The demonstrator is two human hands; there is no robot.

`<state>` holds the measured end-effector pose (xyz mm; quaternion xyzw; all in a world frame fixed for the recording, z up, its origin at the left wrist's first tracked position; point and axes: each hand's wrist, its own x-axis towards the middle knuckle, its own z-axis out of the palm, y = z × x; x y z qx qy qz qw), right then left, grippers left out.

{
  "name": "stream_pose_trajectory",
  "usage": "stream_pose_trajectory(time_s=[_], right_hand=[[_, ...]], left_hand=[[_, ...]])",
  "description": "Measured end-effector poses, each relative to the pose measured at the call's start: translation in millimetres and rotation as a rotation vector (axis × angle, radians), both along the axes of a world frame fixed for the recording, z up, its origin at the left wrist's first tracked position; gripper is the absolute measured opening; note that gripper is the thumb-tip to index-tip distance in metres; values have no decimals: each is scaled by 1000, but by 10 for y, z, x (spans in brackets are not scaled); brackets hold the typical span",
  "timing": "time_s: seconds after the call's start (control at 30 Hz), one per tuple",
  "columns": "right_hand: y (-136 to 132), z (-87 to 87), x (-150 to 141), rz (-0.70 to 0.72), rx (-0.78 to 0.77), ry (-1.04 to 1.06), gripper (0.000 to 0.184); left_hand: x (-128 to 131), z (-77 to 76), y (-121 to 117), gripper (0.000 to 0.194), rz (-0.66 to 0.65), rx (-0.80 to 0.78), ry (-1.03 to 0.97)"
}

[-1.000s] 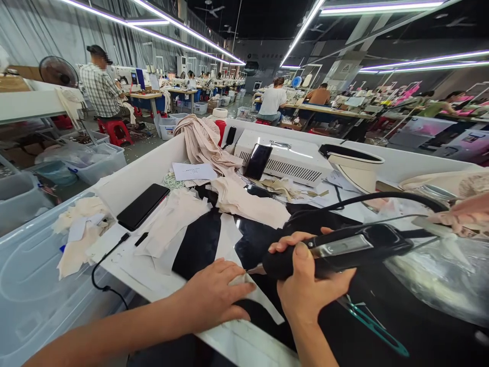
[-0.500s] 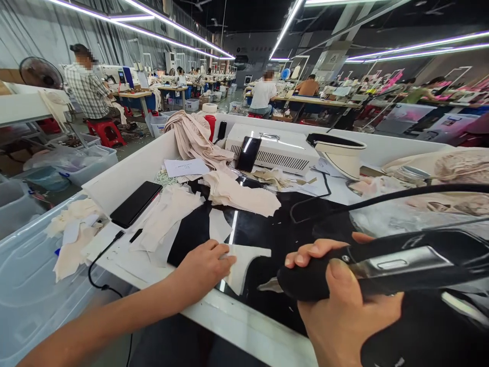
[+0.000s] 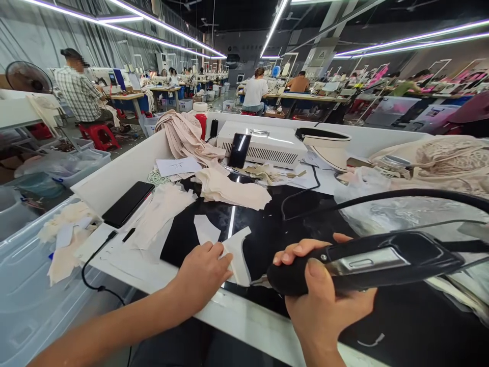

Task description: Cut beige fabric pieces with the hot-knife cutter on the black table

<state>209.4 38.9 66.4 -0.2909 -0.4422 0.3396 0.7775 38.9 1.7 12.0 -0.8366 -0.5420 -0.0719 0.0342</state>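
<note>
My left hand [image 3: 204,270] presses and grips a white curved fabric piece [image 3: 240,262] with bent fingers, over the glossy black work plate [image 3: 305,204]. My right hand [image 3: 323,295] is wrapped round a bulky black corded power tool [image 3: 367,257] with a silver side panel. A narrow metal tip [image 3: 262,281] sticks out of its left end, right at the fabric's lower corner; whether it touches cannot be told. Just beyond my left hand lies a second small white fabric piece [image 3: 206,228]. Stacked cream fabric pieces [image 3: 233,188] rest farther back.
Left are a black phone [image 3: 128,204] and more cut fabric [image 3: 162,211]. A second phone [image 3: 239,150] leans on a white vented box [image 3: 263,145]. The tool's thick cable [image 3: 401,193] arches right, near a plastic bag [image 3: 367,204]. People sit at sewing tables beyond.
The white fabric piece has turned under my left hand, its far end swinging up and left. The tool in my right hand has shifted left, bringing its tip to the fabric's corner.
</note>
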Motion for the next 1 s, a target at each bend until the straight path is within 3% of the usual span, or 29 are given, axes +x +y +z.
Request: stream_pose_trajectory(time_s=[0.37,0.5,0.57,0.7,0.77,1.0], right_hand=[[-12,-52,-18,13,3,-16,44],[-14,-41,-20,16,0,-15,44],[-15,-35,-21,14,-7,-17,44],[-16,-27,-22,4,0,-31,45],[-17,-28,-21,1,-2,-33,45],[-23,-37,-13,19,1,-29,44]], left_hand=[[32,-127,-65,8,34,98,23],[52,-138,-98,19,83,203,12],[65,-100,-110,20,-4,237,-29],[96,-1,-124,18,-385,141,-143],[109,8,-111,18,-506,104,-159],[54,-132,-11,19,-537,107,-153]])
